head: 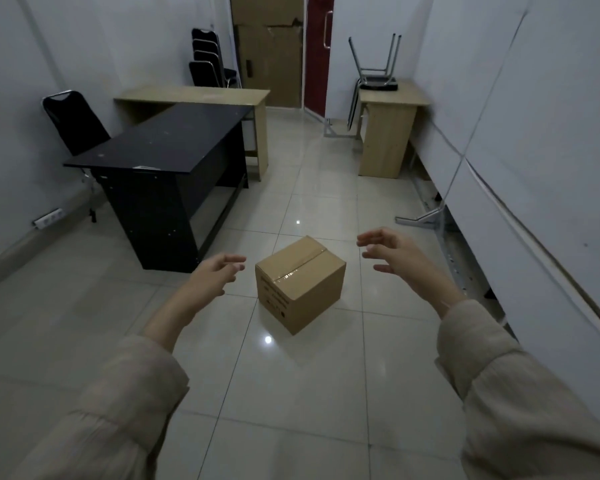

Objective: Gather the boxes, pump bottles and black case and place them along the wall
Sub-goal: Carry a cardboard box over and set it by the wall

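Reaching toward a taped brown cardboard box point(300, 284) sitting on the glossy tiled floor point(309, 393), mid-room. Left hand point(213, 277) and right hand point(400, 259) flanking it, fingers spread, grasping nothing

A: What lies between the hands?
B: A matt brown cardboard box point(300, 284), its seam sealed with shiny clear tape.
A: And beneath them?
B: Glossy pale floor tiles point(291, 393), mirroring ceiling lights.
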{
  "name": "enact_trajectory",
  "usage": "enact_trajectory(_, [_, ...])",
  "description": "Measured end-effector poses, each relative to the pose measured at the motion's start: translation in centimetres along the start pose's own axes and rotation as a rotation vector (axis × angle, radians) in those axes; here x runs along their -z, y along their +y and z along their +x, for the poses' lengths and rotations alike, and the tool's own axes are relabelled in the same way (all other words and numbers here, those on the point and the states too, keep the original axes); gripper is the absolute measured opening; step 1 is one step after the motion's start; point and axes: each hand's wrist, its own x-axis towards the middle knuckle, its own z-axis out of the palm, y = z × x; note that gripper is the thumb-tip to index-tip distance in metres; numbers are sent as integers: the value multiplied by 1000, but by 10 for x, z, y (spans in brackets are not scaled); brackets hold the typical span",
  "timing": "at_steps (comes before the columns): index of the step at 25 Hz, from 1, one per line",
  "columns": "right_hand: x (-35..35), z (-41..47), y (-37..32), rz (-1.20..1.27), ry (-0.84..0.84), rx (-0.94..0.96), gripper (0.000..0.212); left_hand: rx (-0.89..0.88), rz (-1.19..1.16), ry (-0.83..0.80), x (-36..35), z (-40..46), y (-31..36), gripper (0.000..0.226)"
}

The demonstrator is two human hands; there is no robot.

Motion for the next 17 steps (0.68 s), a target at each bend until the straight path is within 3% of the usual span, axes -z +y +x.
enact_trajectory(9, [32,176,49,20,-81,-113,20,129,-81,55,-38,169,0,31])
enact_trajectory(17, [46,346,135,-24,0,-324,19,294,-148,70,-70,378,-37,26])
